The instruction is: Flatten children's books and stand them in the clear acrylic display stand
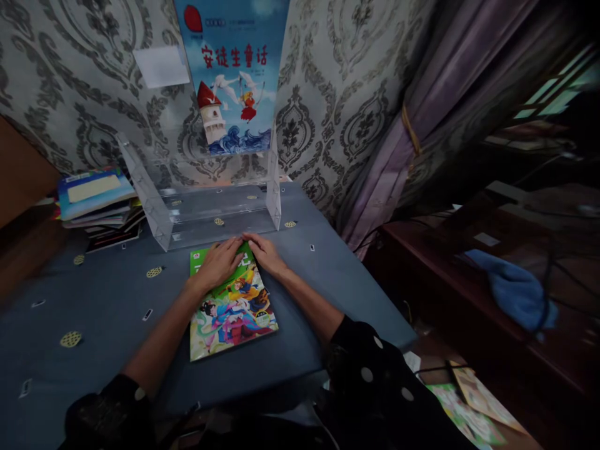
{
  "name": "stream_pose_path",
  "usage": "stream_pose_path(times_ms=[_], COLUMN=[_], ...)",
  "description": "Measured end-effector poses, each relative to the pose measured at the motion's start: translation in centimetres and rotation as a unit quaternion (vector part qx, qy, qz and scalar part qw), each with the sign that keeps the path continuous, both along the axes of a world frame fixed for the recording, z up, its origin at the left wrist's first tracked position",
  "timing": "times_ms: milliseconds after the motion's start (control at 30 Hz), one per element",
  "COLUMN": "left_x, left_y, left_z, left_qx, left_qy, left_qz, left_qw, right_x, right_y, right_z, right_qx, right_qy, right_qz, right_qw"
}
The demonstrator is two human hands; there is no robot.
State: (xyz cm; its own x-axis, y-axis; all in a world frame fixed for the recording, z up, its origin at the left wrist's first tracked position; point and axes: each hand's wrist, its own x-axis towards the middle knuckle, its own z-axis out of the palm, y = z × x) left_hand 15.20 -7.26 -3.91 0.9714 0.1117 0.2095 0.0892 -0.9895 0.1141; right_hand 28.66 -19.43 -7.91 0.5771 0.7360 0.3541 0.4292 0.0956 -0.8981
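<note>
A children's picture book (237,312) with a green and colourful illustrated cover lies on the blue-grey tablecloth. My left hand (220,264) rests flat across the upper part of its cover, over some of the title. At the book's top right corner, my right hand (263,253) lies with its fingers stretched toward the left fingertips. Neither hand is closed around the book. Just beyond it stands a clear acrylic rack (225,222) with stepped side panels. Behind the rack, a blue book (237,81) with red Chinese characters is upright against the wall.
A stack of books (100,200) sits at the table's left back. A white card (162,66) is beside the blue book. To the right are a tied-back curtain (389,137), a dark red surface with a blue cloth (513,290), and books on the floor (464,409).
</note>
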Motion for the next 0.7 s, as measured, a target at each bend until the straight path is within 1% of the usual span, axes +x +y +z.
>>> stream_pose_path(times_ms=[100, 333, 533, 700], left_x=[0.2, 0.1, 0.1, 0.1], left_y=[-0.2, 0.1, 0.0, -0.1], left_z=[0.0, -1.0, -0.5, -0.2], left_qx=[-0.003, -0.003, -0.011, -0.015], left_qy=[-0.013, -0.026, 0.010, 0.013], left_qz=[-0.007, -0.017, -0.034, -0.028], left_qw=[1.000, 1.000, 0.999, 0.999], right_x=[-0.1, -0.1, 0.1, 0.3], right_y=[0.1, 0.2, 0.2, 0.2], right_z=[-0.1, -0.1, 0.0, 0.0], right_qx=[0.002, 0.016, 0.013, 0.007], right_qy=[0.002, 0.019, 0.036, 0.041], right_qz=[-0.005, -0.026, -0.027, -0.024], right_qw=[1.000, 0.999, 0.999, 0.999])
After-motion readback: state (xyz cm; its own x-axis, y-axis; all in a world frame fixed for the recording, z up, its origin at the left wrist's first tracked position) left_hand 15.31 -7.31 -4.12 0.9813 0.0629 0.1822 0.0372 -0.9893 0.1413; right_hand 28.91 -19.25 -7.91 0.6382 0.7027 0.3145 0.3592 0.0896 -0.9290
